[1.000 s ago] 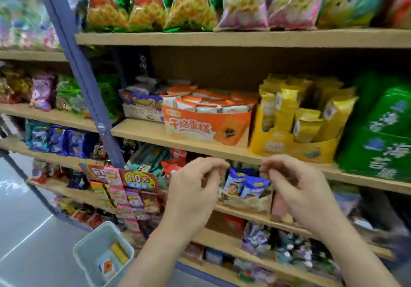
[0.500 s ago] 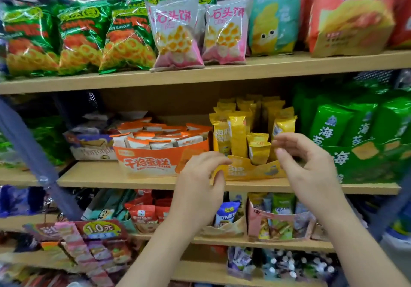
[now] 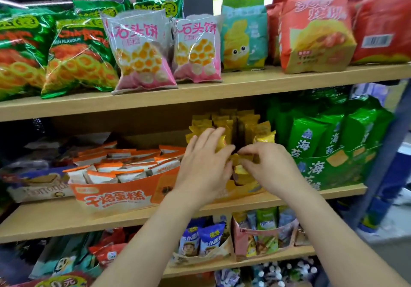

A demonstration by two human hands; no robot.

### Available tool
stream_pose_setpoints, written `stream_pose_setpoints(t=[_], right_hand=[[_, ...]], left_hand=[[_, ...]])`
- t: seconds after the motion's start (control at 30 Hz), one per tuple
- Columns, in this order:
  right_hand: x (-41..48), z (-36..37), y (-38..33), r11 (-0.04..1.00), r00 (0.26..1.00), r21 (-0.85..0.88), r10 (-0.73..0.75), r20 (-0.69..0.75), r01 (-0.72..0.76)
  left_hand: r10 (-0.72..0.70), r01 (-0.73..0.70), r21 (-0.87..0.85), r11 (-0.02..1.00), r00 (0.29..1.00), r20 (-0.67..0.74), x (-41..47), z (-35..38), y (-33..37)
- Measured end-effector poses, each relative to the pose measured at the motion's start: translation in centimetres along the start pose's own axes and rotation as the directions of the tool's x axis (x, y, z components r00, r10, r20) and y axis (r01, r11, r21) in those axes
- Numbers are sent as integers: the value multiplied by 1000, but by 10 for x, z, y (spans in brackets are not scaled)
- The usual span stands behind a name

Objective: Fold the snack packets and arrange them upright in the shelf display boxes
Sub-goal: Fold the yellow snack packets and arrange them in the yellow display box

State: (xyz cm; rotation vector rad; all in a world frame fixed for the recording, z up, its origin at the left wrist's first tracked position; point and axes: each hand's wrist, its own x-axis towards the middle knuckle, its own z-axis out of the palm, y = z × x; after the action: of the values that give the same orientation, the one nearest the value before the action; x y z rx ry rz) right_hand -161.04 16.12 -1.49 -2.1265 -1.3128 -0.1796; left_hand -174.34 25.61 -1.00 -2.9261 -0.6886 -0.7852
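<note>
Several small yellow snack packets stand upright in a yellow display box on the middle shelf. My left hand reaches into the box from the left, its fingers wrapped over a yellow packet. My right hand is at the box's front, thumb and fingers pinched around a low yellow packet. To the left, an orange display box holds several orange-and-white packets lying tilted.
The wooden middle shelf also carries green seaweed bags right of the yellow box. Big snack bags fill the top shelf. Below, a lower shelf holds blue packets and a pink box. A blue upright stands at right.
The view has risen from the lower shelves to the middle shelf. Both hands have moved up and forward into the yellow display box and closed on yellow packets.
</note>
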Motion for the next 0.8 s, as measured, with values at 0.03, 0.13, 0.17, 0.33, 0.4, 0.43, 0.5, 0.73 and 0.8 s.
stream_pose_setpoints(t=[0.03,0.13,0.17,0.33,0.4,0.43,0.5,0.73,0.8], right_hand=[[3,-1,-2,998,1000,-61,3,-8,-4],[10,-1,-8,979,1000,-204,-18,-16,14],[10,1,-9,970,999,-240,-31,-15,27],[8,-13,-1,983,920,48,-146,-365,175],[6,-25,5,935,838,229,-113,-534,271],[4,-28,8,905,801,283,-95,-591,316],[-1,-31,16,838,748,387,-37,-663,384],[-20,-52,40,639,568,465,53,-821,613],[-26,-58,44,595,550,487,88,-830,640]], left_hand=[[2,-2,0,1000,1000,9,0,1,0],[-19,18,17,1000,1000,13,-2,5,5],[-27,27,31,999,1000,-5,-2,6,6],[-40,45,89,995,998,-54,-2,13,5],[-26,34,119,992,997,-73,-2,15,4],[-21,32,140,990,996,-84,-3,17,5],[-5,26,177,984,993,-116,-3,21,6],[-79,109,172,979,981,-175,-9,29,28],[-99,102,3,995,971,-216,-14,30,39]])
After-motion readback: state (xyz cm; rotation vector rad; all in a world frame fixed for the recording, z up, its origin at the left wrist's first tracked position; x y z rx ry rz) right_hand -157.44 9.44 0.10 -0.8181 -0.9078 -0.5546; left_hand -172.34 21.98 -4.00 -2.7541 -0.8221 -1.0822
